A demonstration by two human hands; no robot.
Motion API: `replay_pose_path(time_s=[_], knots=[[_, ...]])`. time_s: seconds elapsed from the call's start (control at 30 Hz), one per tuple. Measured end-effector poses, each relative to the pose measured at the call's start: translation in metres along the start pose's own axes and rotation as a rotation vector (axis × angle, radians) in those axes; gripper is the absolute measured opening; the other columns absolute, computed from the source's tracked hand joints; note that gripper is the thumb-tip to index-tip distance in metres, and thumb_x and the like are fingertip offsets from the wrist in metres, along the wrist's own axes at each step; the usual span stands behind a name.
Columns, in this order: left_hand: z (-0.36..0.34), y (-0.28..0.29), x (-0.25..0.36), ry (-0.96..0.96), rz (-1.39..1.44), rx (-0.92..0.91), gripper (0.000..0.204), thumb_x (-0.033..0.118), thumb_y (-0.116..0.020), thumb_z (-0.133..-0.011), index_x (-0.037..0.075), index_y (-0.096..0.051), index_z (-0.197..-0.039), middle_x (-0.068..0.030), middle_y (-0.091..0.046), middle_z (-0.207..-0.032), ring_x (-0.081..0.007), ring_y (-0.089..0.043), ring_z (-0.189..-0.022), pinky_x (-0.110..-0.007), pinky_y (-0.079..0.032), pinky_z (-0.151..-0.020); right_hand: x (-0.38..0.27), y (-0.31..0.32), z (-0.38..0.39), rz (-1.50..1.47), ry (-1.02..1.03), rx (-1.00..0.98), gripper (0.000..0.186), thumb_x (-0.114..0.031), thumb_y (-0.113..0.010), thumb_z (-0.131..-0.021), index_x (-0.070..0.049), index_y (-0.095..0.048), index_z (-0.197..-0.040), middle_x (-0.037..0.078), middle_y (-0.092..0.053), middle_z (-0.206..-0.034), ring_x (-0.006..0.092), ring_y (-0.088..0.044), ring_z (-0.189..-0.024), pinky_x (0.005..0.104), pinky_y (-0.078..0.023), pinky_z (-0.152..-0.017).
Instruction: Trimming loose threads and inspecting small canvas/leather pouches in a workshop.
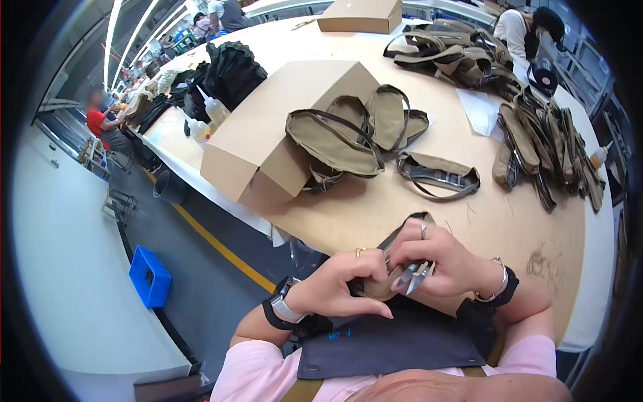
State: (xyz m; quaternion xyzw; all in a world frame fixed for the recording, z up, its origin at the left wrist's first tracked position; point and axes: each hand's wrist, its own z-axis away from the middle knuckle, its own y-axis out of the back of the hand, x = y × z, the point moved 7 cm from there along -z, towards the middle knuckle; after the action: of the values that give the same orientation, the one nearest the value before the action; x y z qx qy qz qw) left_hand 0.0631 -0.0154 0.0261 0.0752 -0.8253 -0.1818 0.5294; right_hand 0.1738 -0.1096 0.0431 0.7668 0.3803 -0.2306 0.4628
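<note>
Close to my chest, at the table's near edge, both hands grip a khaki fabric piece with dark trim [402, 231]. My left hand [338, 285] pinches its lower left part, a ring on one finger. My right hand [435, 261] grips the same piece from the right and also holds small metal snips [414, 275] with the blades pointing down. Most of the piece is hidden under my fingers.
A large cardboard box [268, 127] lies on the tan table [495, 221], with several khaki pouches [348, 134] beside it and more piled at the right [542, 151]. Squeeze bottles [213, 110] stand at the left edge. A blue crate [149, 276] sits on the floor. Other people work at the back.
</note>
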Motion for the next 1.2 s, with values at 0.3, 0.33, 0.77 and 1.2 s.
replay_pose_path(time_s=[0.3,0.33,0.77,1.2], knots=[[-0.008,-0.012,-0.037,0.324,0.721,0.105,0.043,0.023,-0.088,-0.081,0.005,-0.058,-0.105,0.0043,-0.057,-0.098,-0.005,-0.051,-0.09,-0.023,-0.043,-0.08,-0.004,0.003,0.006,-0.212,-0.163,-0.038,0.033,-0.026,-0.088,-0.079,-0.003,-0.067,-0.092,0.005,-0.059,-0.076,0.0165,-0.055,-0.067,0.0311,-0.041,-0.06],[-0.011,-0.011,-0.037,0.326,0.723,0.101,0.043,0.023,-0.088,-0.081,0.005,-0.058,-0.105,0.0043,-0.057,-0.098,-0.005,-0.051,-0.09,-0.023,-0.043,-0.08,0.003,0.006,0.008,-0.26,-0.272,-0.025,0.033,-0.027,-0.087,-0.082,-0.004,-0.066,-0.093,0.002,-0.059,-0.076,0.0122,-0.054,-0.066,0.0291,-0.041,-0.059],[-0.023,-0.004,-0.023,0.155,0.743,0.025,0.025,0.004,-0.079,-0.086,0.002,-0.062,-0.104,-0.0017,-0.057,-0.103,-0.0111,-0.053,-0.097,-0.028,-0.042,-0.089,0.003,0.007,0.024,-0.76,-0.745,-0.209,0.028,-0.019,-0.085,-0.086,-0.007,-0.069,-0.104,-0.008,-0.062,-0.081,-0.0003,-0.05,-0.07,0.0199,-0.037,-0.058],[-0.047,-0.002,-0.021,0.201,0.7,0.306,0.024,0.005,-0.07,-0.097,0.002,-0.056,-0.116,-0.0012,-0.058,-0.106,-0.0055,-0.057,-0.093,-0.023,-0.051,-0.079,-0.003,0.05,0.014,-0.456,-0.563,0.109,0.02,-0.02,-0.083,-0.087,-0.006,-0.072,-0.095,-0.006,-0.063,-0.08,0.0,-0.051,-0.071,0.0203,-0.04,-0.059]])
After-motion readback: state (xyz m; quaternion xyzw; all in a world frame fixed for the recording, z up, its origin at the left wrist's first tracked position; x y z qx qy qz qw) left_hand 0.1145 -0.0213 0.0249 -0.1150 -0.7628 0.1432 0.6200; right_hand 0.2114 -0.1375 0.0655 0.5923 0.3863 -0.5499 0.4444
